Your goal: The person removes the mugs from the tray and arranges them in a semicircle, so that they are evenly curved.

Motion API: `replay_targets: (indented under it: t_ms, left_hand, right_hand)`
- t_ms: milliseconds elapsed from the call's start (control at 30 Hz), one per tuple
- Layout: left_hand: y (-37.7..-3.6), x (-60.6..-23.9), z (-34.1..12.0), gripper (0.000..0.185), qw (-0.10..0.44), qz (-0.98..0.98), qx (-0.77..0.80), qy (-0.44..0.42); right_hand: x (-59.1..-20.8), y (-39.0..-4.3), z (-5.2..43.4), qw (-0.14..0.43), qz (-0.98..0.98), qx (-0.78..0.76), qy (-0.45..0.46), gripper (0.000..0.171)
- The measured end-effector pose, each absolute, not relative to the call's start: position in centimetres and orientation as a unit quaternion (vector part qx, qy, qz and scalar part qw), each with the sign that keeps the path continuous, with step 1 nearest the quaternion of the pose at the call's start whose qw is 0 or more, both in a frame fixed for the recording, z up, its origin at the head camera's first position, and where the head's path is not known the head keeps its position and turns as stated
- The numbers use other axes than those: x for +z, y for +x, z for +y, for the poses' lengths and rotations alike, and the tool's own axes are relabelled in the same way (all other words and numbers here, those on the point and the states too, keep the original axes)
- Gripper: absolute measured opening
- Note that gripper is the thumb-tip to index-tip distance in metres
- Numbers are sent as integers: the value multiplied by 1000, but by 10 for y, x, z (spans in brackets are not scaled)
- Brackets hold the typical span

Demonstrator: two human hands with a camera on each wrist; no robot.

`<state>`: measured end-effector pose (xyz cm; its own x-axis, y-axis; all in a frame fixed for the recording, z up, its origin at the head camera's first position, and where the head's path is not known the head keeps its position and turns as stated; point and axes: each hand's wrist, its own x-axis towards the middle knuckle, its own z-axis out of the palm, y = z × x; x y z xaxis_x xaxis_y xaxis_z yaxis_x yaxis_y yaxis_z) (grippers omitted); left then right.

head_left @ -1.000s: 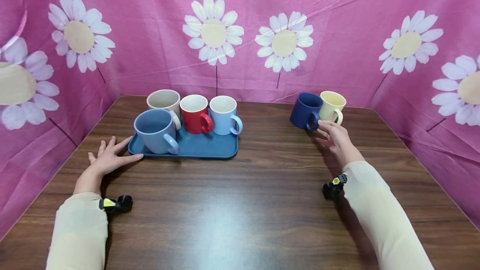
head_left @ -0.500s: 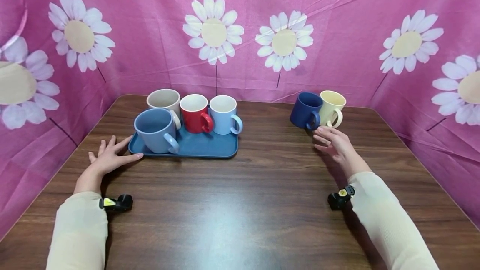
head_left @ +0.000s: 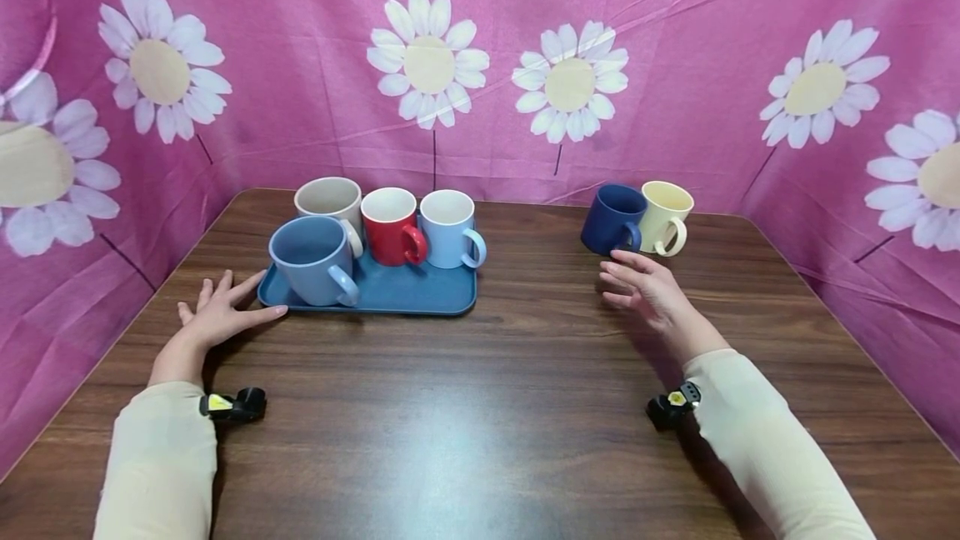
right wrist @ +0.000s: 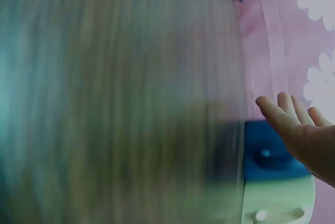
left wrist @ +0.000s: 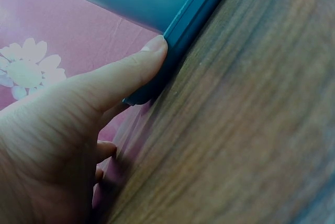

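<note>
A blue tray (head_left: pixel 412 294) lies at the left, bearing a large grey-blue mug (head_left: pixel 307 269), a beige mug (head_left: pixel 327 200), a red mug (head_left: pixel 386 240) and a light blue mug (head_left: pixel 444 240). My left hand (head_left: pixel 216 319), fingers spread, rests at the tray's left front corner. In the left wrist view, its thumb (left wrist: pixel 128 75) touches the rim. My right hand (head_left: pixel 651 297) is held in front of a navy mug (head_left: pixel 606 223), fingers extended and holding nothing. A pale yellow mug (head_left: pixel 657 219) stands directly right of the navy one; both have handles toward the front right.
All this is on a brown wood-grain table (head_left: pixel 465 415). Pink cloth (head_left: pixel 675 90) printed with white daisies hangs along its back and sides. Blurring hides detail in much of the right wrist view.
My right hand has drawn back from the mug handles at the right, then shifted left to the front of the navy mug. The left hand, tray and mugs have stayed put.
</note>
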<state>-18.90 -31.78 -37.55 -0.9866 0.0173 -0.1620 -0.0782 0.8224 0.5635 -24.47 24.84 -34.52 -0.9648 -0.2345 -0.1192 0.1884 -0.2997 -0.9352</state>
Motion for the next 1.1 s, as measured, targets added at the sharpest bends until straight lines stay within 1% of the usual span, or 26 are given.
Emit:
replay_targets:
  t_ms: [33, 133, 267, 600, 833, 967, 1100]
  left_hand:
    - [-189, -375, -318, 90, 80, 951, 298, -16]
    - [-188, -375, -318, 90, 79, 951, 298, -16]
    - [-188, -375, -318, 90, 77, 952, 297, -15]
    - [-188, -373, -317, 90, 80, 951, 297, -17]
    - [-188, -375, -318, 91, 80, 951, 298, -19]
    - [-188, -376, -317, 91, 80, 951, 299, -20]
    - [-189, -376, -317, 91, 80, 951, 299, -21]
  right_hand:
    - [-345, -244, 245, 130, 581, -803, -28, 36]
    - [-342, -242, 233, 129, 596, -791, -46, 41]
    - [-337, -238, 218, 132, 618, -773, -57, 36]
    - [-330, -231, 180, 134, 654, -737, -100, 44]
    - [-331, -228, 150, 157, 661, -726, -107, 55]
    - [-332, -227, 132, 168, 659, -722, -125, 56]
    - [-334, -227, 112, 180, 660, -719, -122, 55]
